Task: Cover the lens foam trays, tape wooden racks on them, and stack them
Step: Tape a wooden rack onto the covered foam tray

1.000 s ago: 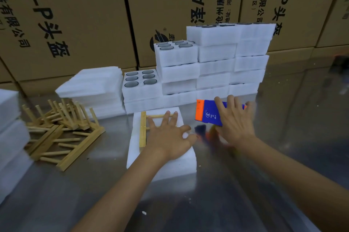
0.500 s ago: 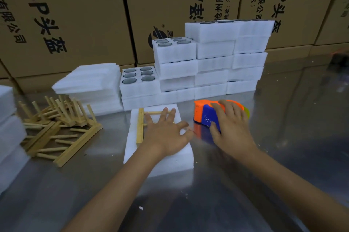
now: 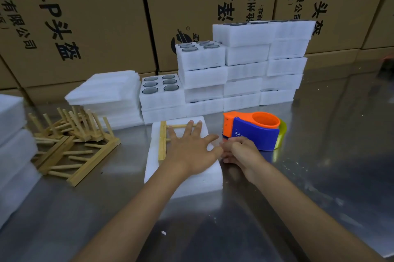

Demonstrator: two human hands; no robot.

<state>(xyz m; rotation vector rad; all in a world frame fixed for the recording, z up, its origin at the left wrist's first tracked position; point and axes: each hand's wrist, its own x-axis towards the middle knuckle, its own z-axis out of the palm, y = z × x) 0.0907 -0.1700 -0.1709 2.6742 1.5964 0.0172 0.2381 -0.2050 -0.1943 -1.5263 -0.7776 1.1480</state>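
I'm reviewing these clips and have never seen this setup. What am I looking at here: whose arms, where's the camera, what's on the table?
There is no machine: a person's bare arms, filmed by a wide-angle camera on their head, looking down at a shiny metal table. The left hand lies flat, pressing a wooden rack onto a covered foam tray. The right hand has curled fingers at the mouth of an orange and blue tape dispenser; whether it pinches tape is unclear. Behind are stacked foam trays, foam sheets, spare racks and cardboard boxes.
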